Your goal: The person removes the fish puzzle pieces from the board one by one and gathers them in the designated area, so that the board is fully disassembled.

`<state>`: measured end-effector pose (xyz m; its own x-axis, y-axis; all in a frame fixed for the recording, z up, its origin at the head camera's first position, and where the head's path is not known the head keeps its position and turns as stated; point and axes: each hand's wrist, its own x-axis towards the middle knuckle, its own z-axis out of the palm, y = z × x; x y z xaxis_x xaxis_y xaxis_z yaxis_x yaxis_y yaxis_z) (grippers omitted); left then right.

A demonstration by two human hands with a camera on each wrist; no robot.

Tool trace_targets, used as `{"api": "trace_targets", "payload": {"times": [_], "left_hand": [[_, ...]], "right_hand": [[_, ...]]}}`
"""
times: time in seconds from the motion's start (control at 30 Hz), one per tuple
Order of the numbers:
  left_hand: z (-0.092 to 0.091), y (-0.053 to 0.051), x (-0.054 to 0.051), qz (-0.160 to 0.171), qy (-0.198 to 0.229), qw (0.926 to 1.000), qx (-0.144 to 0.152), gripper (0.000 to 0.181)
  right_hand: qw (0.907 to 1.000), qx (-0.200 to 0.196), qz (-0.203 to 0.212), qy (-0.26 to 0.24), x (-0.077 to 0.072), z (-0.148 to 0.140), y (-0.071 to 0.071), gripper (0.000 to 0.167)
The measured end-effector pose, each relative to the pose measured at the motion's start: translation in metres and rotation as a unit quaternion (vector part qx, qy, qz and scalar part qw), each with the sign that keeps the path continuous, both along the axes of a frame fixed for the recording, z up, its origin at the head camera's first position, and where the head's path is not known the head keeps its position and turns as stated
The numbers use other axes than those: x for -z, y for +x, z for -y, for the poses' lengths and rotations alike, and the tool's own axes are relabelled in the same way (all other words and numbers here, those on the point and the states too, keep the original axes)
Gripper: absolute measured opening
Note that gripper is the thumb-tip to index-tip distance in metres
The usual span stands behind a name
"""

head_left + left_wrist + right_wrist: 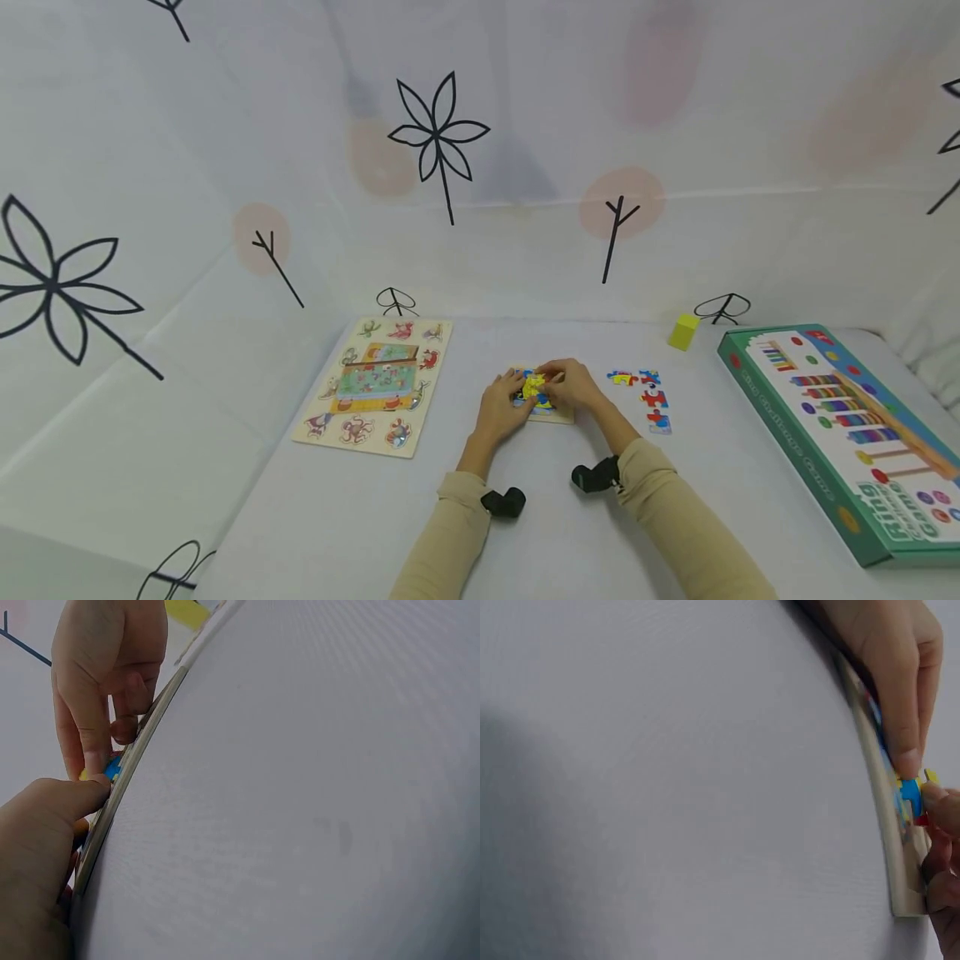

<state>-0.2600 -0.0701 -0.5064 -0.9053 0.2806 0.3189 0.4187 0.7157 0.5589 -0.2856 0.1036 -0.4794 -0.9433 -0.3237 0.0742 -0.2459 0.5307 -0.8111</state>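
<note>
A small wooden jigsaw board [558,416] lies on the white table with bright yellow and blue pieces in it. My left hand [501,413] rests over its left side, the thumb extended across onto the pieces. From the right, my right hand [576,387] pinches a blue and yellow puzzle piece [911,791] between thumb and fingertips, low over the board. In the left wrist view, the left thumb meets the right hand's fingertips [95,761] by this piece. The fingers hide most of the board's picture.
Right of the board lie several loose puzzle pieces [655,399]. A yellow block [683,332] stands farther back. The large green-edged game box [847,425] occupies the right side, and a wooden picture board [375,387] the left. A patterned white cloth [517,258] hangs behind the table.
</note>
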Motion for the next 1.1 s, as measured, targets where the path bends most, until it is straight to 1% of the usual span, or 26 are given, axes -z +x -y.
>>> {"api": "trace_targets", "payload": {"times": [0.1, 0.23, 0.33, 0.43, 0.57, 0.63, 0.77, 0.97, 1.03, 1.1], "left_hand": [[0.001, 0.000, -0.001, 0.002, 0.001, 1.0000, -0.003, 0.045], [0.001, 0.000, 0.000, 0.017, 0.015, 0.9997, -0.009, 0.044], [0.001, 0.000, 0.001, 0.019, 0.033, 0.9992, -0.010, 0.044], [0.002, -0.001, 0.002, 0.018, 0.047, 0.9987, -0.008, 0.044], [0.002, -0.001, 0.002, 0.018, 0.052, 0.9985, -0.003, 0.044], [0.002, -0.001, 0.002, 0.019, 0.050, 0.9986, 0.000, 0.044], [0.003, -0.001, 0.003, 0.017, 0.042, 0.9990, -0.001, 0.044], [0.003, -0.002, 0.004, 0.013, 0.033, 0.9994, 0.002, 0.044], [0.003, -0.002, 0.004, 0.016, 0.029, 0.9995, 0.001, 0.044], [0.002, -0.001, 0.004, 0.016, 0.029, 0.9995, 0.000, 0.044]], "right_hand": [[0.9998, 0.004, -0.008, 0.016, 0.000, 0.003, 0.000, 0.031], [0.9997, -0.004, -0.012, 0.019, 0.001, 0.003, 0.002, 0.035], [0.9993, -0.024, -0.014, 0.025, 0.000, 0.003, 0.003, 0.039], [0.9973, -0.054, -0.020, 0.046, -0.003, 0.002, 0.004, 0.042], [0.9925, -0.088, -0.021, 0.081, -0.008, 0.002, 0.004, 0.048], [0.9905, -0.096, -0.022, 0.096, -0.009, 0.002, 0.005, 0.050], [0.9897, -0.095, -0.027, 0.103, -0.009, 0.001, 0.005, 0.053], [0.9905, -0.090, -0.039, 0.096, -0.008, 0.001, 0.007, 0.055], [0.9916, -0.079, -0.043, 0.093, -0.007, 0.000, 0.008, 0.055], [0.9933, -0.057, -0.046, 0.089, -0.006, -0.002, 0.010, 0.055]]}}
